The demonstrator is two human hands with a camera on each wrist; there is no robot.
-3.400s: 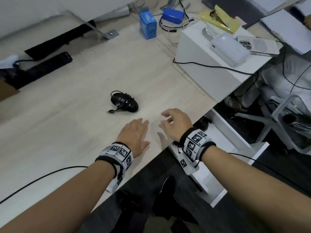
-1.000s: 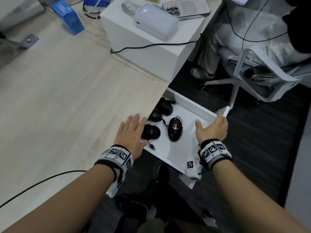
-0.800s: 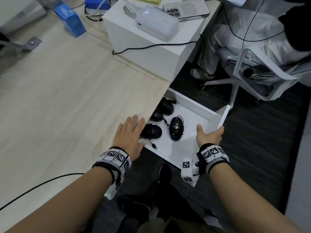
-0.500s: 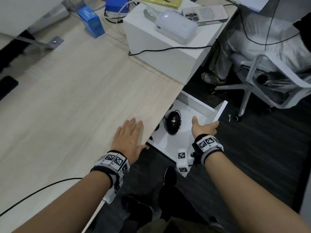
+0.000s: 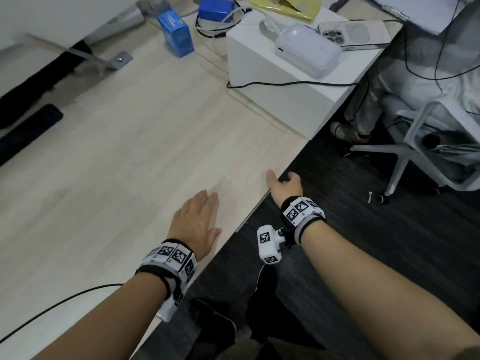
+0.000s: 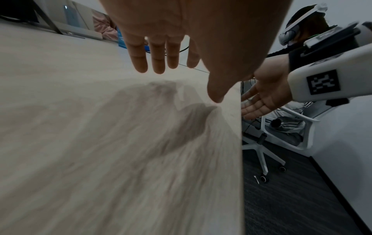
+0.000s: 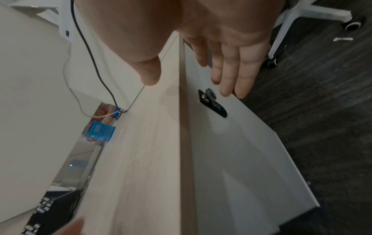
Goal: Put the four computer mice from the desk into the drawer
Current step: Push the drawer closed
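No mouse shows in any view. The white drawer front (image 7: 231, 151), with a small lock (image 7: 210, 96), sits flush under the edge of the light wooden desk (image 5: 117, 165). My right hand (image 5: 285, 185) is at that desk edge, its straight fingers (image 7: 231, 76) laid against the top of the drawer front and its thumb over the desktop. Flat on the desk near the edge lies my left hand (image 5: 196, 219), fingers (image 6: 159, 60) straight, holding nothing. My right hand (image 6: 261, 98) also appears in the left wrist view, palm open beside the desk edge.
A white box (image 5: 280, 81) stands at the desk's far right corner, carrying a power bank (image 5: 307, 49) and a phone (image 5: 353, 33). A blue carton (image 5: 176, 36) stands behind. A white office chair (image 5: 415, 141) and a seated person are to the right. A black cable (image 5: 52, 307) crosses the near desk.
The open drawer with the mice in it has slid shut under the desk, with my right hand following its front in. My left hand has stayed flat on the desk.
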